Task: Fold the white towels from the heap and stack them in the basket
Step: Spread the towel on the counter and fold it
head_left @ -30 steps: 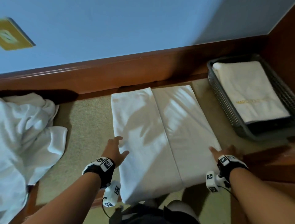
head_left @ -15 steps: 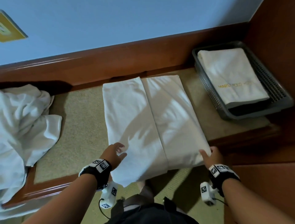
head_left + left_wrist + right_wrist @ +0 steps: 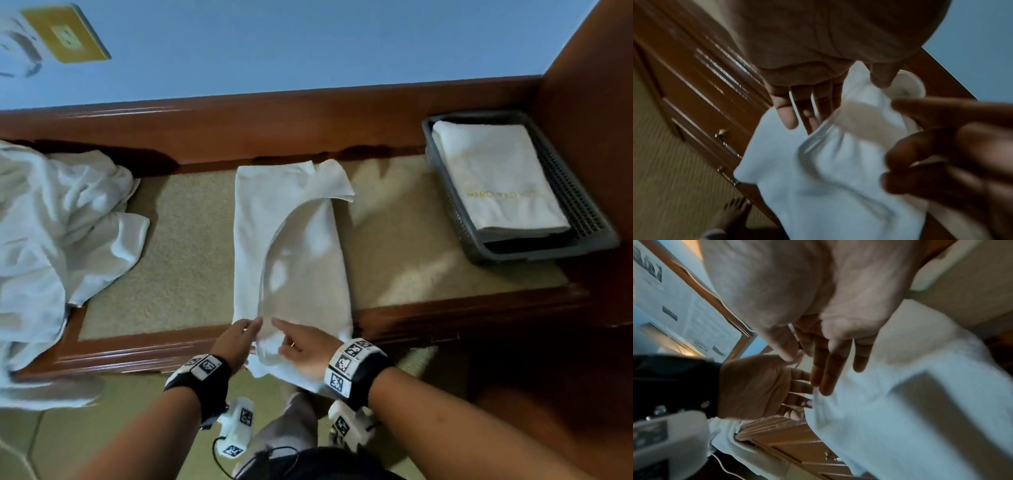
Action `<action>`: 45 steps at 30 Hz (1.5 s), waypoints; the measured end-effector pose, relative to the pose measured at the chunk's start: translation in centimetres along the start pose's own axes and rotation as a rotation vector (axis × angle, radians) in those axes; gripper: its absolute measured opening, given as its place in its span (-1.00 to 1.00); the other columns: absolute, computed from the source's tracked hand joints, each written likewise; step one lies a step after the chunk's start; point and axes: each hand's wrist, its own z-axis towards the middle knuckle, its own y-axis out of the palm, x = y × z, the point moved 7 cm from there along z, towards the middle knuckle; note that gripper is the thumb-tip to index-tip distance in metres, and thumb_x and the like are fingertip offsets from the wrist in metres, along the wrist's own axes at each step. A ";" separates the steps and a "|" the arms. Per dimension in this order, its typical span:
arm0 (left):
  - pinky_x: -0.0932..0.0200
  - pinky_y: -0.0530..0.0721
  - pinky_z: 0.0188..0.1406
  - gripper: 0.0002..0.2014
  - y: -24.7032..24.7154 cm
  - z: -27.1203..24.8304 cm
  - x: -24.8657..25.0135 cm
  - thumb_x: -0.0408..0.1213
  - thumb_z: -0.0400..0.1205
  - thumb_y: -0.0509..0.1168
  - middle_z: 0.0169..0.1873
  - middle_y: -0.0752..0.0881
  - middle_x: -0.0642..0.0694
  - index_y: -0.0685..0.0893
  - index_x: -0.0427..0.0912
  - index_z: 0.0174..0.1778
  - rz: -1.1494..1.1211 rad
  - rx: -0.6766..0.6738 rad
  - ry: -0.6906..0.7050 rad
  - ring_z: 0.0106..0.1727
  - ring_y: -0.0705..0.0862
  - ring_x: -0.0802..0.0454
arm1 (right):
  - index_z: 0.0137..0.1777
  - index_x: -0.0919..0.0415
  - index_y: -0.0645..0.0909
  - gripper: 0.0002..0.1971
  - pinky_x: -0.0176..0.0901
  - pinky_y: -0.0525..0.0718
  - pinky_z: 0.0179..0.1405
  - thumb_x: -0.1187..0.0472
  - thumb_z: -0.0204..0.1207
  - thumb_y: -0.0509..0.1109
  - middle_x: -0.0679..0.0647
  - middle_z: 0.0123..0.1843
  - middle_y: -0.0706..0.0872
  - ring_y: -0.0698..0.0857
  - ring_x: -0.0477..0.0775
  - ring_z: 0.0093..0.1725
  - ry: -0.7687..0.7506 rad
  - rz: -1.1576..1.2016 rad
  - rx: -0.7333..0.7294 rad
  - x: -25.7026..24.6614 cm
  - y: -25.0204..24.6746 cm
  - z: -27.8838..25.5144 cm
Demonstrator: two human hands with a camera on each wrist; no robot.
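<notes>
My head view looks down on the bench [image 3: 191, 240]; both wrist views sit close, sharing the towel's [image 3: 291, 246] near end.

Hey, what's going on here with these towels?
A person is folding a white towel on a carpeted bench. The right half is swung over the left, and both the left hand and right hand meet at its near end, fingers mostly straight. A heap of towels waits at left; one folded towel lies in the basket.
</notes>
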 end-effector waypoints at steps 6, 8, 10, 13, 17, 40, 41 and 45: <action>-0.01 0.67 0.07 -0.52 2.2 1.0 -1.7 0.11 0.52 0.49 -0.01 0.74 -0.07 0.51 -0.10 0.16 0.030 0.110 -0.048 0.04 0.73 -0.08 | 0.62 0.01 0.38 -0.53 -0.11 0.48 0.46 0.26 0.71 0.17 0.06 0.52 0.44 0.55 0.10 0.44 0.214 -0.212 0.137 5.2 -0.7 -1.9; 0.07 0.59 -0.11 -0.66 2.4 1.0 -1.6 0.00 0.57 0.47 -0.13 0.71 -0.08 0.55 -0.16 0.00 0.147 0.127 -0.054 -0.09 0.69 -0.09 | 0.61 0.03 0.37 -0.52 -0.05 0.51 0.45 0.26 0.70 0.22 0.08 0.52 0.40 0.56 0.17 0.43 0.251 -0.351 0.130 7.3 -1.5 -2.9; 0.08 0.53 -0.22 -0.71 2.2 1.0 -1.8 -0.04 0.60 0.42 -0.23 0.67 -0.12 0.55 -0.18 -0.16 0.263 0.153 -0.059 -0.20 0.64 -0.11 | 0.63 -0.05 0.34 -0.49 -0.05 0.54 0.40 0.27 0.70 0.23 0.06 0.53 0.41 0.55 0.17 0.42 0.266 -0.390 0.098 8.6 -1.9 -3.8; 0.10 0.52 -0.20 -0.78 1.7 0.7 -2.6 -0.07 0.62 0.38 -0.24 0.67 -0.08 0.54 -0.10 -0.20 0.369 0.173 -0.074 -0.21 0.63 -0.11 | 0.65 -0.18 0.29 -0.47 -0.22 0.60 0.01 0.23 0.72 0.19 0.03 0.48 0.45 0.62 0.12 0.26 0.317 -0.369 0.029 10.0 -2.1 -4.5; 0.16 0.57 -0.24 -0.84 0.0 1.1 -2.5 -0.20 0.58 0.40 -0.20 0.71 -0.07 0.55 -0.03 -0.26 0.433 0.162 -0.072 -0.19 0.68 -0.10 | 0.59 -0.15 0.37 -0.50 -0.17 0.63 0.05 0.24 0.70 0.20 0.02 0.48 0.53 0.65 0.11 0.28 0.371 -0.359 -0.046 10.4 -3.0 -3.5; -0.13 0.59 0.28 -0.58 -3.3 16.5 18.4 -0.12 0.65 0.29 0.66 0.22 0.09 0.41 0.19 0.43 1.193 -0.135 0.515 0.51 0.39 -0.17 | 0.77 -0.04 -0.20 -0.23 0.14 0.06 0.69 -0.10 0.69 0.14 -0.05 0.79 -0.25 -0.14 0.17 0.77 0.501 -0.458 0.004 10.8 -15.1 8.5; -0.14 0.59 0.26 -0.52 -3.3 17.7 19.4 -0.11 0.65 0.29 0.67 0.20 0.09 0.36 0.17 0.49 1.240 -0.138 0.549 0.51 0.37 -0.19 | 0.77 -0.06 -0.18 -0.25 0.10 0.05 0.69 -0.10 0.70 0.13 -0.02 0.80 -0.24 -0.12 0.18 0.77 0.495 -0.450 -0.006 10.9 -15.7 8.6; -0.21 0.43 0.40 -0.27 -6.4 24.2 23.8 -0.03 0.67 0.24 0.69 0.17 -0.03 0.03 0.10 0.71 1.314 -0.015 0.495 0.58 0.24 -0.24 | 0.77 -0.14 -0.10 -0.34 0.03 0.09 0.68 -0.06 0.74 0.09 0.03 0.80 -0.21 -0.01 0.19 0.76 0.501 -0.399 -0.062 10.7 -17.4 8.9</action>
